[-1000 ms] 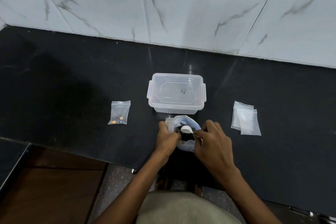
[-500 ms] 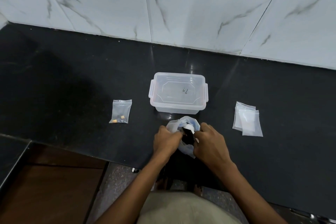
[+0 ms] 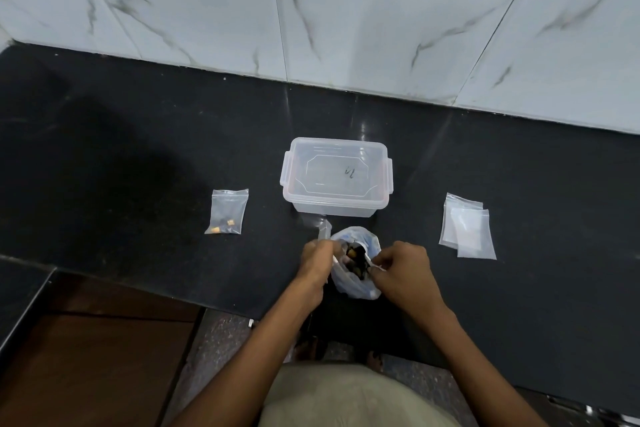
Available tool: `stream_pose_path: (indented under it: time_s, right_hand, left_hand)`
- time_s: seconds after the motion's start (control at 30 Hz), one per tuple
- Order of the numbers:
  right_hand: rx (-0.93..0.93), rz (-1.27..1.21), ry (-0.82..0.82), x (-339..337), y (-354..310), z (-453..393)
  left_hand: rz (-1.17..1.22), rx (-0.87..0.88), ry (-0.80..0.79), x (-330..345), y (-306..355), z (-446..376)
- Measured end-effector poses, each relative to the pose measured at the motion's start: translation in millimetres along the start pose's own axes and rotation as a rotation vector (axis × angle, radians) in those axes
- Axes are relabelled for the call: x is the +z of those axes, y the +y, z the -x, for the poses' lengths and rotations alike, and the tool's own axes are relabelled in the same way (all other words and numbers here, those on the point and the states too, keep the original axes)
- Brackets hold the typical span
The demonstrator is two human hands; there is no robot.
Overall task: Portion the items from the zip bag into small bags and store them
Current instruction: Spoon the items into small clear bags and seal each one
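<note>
On the black bench (image 3: 138,156) stands a lidded clear container (image 3: 336,177) with an unreadable dark scribble. Just before it the zip bag (image 3: 356,263) is pinched open by both hands' grip: left hand (image 3: 317,262), right hand (image 3: 403,270). Empty small bags (image 3: 465,225) lie right, a filled small bag (image 3: 227,211) left.

Black speckled table (image 3: 138,156) set against a marble-tiled wall. At centre, a clear lidded plastic container (image 3: 336,177); to its left, a small bag (image 3: 227,211) holding a few pieces; to its right, two overlapping empty small bags (image 3: 465,227). Nearest the front edge, an open zip bag (image 3: 353,284) of dark items
</note>
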State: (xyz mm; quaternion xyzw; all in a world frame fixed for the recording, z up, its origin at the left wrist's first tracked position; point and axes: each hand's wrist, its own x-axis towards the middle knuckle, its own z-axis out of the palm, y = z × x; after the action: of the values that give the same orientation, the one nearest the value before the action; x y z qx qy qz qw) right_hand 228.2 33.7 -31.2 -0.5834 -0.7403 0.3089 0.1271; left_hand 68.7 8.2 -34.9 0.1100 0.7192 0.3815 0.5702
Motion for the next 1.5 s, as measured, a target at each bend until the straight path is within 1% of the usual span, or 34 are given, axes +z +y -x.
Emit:
stream_pose_path:
  time_s: [0.07, 0.17, 0.23, 0.33, 0.43, 0.5, 0.57, 0.63, 0.73, 0.8, 0.9, 0.97, 1.03, 1.17, 1.27, 1.4, 1.5]
  right_hand:
    - [0.137, -0.193, -0.003, -3.4, -0.9, 0.0]
    - [0.383, -0.503, -0.081, -10.3, 1.5, -0.2]
    - [0.473, -0.64, -0.107, -14.6, 3.7, -0.2]
    - [0.537, -0.718, -0.134, -17.9, 7.7, -0.3]
    - [0.518, -0.702, -0.13, -20.6, 11.2, 2.2]
    - [0.449, -0.598, -0.094, -20.1, 10.6, 3.7]
    - [0.33, -0.415, -0.025, -16.9, 6.1, 4.7]
    - [0.169, -0.219, 0.053, -12.7, -0.7, 5.5]
    - [0.009, -0.023, 0.102, -3.6, -5.8, 8.6]
    - [-0.029, 0.061, 0.104, 3.2, -7.6, 11.2]
    - [-0.031, 0.105, 0.091, 9.1, -8.8, 11.4]
    - [-0.013, 0.083, 0.076, 9.8, -7.8, 10.0]
    - [0.019, 0.001, 0.064, 9.5, -5.4, 6.9]
    - [0.202, -0.245, 0.023, 2.2, -2.3, 1.2]
    - [0.295, -0.347, -0.016, -4.5, -0.3, 1.6]
    - [0.339, -0.414, -0.048, -8.9, -0.8, 1.9]
    - [0.422, -0.587, -0.074, -8.1, 1.1, -1.2]
  left_hand:
    - [-0.05, 0.037, 0.03, 0.2, -3.1, -3.6]
    - [-0.144, 0.09, 0.104, -0.8, -7.4, -7.1]
    - [-0.167, 0.11, 0.121, -2.6, -11.0, -10.0]
    - [-0.179, 0.128, 0.121, -4.8, -12.5, -9.0]
    - [-0.175, 0.142, 0.14, -7.3, -15.6, -9.7]
    - [-0.168, 0.15, 0.141, -7.8, -17.1, -9.2]
    - [-0.166, 0.156, 0.134, -7.6, -18.8, -10.3]
    - [-0.157, 0.154, 0.117, -7.1, -19.1, -9.9]
    - [-0.161, 0.155, 0.107, -6.0, -20.8, -9.8]
    - [-0.179, 0.163, 0.126, -5.7, -21.5, -9.2]
    - [-0.18, 0.164, 0.128, -6.0, -21.5, -9.6]
    - [-0.152, 0.149, 0.083, -5.3, -19.4, -8.3]
    - [-0.117, 0.145, 0.027, -4.2, -17.1, -6.7]
    - [-0.064, 0.155, -0.03, -4.9, -16.4, -7.6]
    - [-0.04, 0.151, -0.046, -6.5, -17.5, -9.0]
    - [0.009, 0.16, -0.04, -5.1, -20.5, -11.4]
    - [0.017, 0.154, -0.002, -5.6, -20.1, -11.3]
